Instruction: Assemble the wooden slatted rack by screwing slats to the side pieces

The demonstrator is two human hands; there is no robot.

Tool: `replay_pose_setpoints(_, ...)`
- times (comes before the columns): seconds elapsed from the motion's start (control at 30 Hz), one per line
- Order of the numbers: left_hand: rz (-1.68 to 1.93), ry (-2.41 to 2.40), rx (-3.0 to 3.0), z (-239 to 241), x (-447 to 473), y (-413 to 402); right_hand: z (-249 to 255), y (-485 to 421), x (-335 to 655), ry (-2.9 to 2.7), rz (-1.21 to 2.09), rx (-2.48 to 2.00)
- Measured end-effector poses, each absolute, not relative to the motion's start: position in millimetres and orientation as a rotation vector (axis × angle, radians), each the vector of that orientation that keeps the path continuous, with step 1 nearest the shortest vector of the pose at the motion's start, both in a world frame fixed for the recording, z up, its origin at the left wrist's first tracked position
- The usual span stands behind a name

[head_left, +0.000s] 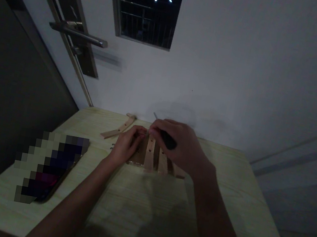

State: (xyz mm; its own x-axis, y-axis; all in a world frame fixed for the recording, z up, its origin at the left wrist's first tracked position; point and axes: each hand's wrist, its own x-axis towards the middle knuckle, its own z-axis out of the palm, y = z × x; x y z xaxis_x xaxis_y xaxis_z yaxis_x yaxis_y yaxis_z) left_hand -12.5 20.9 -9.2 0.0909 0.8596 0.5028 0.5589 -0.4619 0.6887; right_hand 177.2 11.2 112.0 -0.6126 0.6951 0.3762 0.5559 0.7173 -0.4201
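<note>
- Head view, from my end: right hand (185,143) has its fingers wrapped round what looks like a screwdriver (168,140), thin tip angled up.
- Left hand (125,144) is curled at the brown board (139,155); can't tell if it's pinching anything.
- Wooden strips (150,156) sit on that board, on the counter (132,199); loose strip (118,131) beyond the left hand.
- My worry: a slip could jab those left fingers, they're so close.
- Dim light could hide the holes too.

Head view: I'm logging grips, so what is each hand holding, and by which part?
The right hand holds a tool around its middle, leaving its dark handle end and thin shaft tip showing. Whether the left hand grips anything cannot be told.
</note>
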Motion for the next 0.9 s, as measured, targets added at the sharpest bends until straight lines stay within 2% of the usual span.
replay_pose_setpoints(0.33,1.339,1.414,2.102,11,-4,24,70,52,181,-2.405,0.374,-0.940)
replay_pose_setpoints(0.6,1.195,1.303,2.243,22,-6,37,69,56,184,-2.352,0.438,-0.981)
replay_pose_setpoints(0.9,1.369,1.333,2.348,19,-1,27,77,47,178,-2.304,0.384,-1.092)
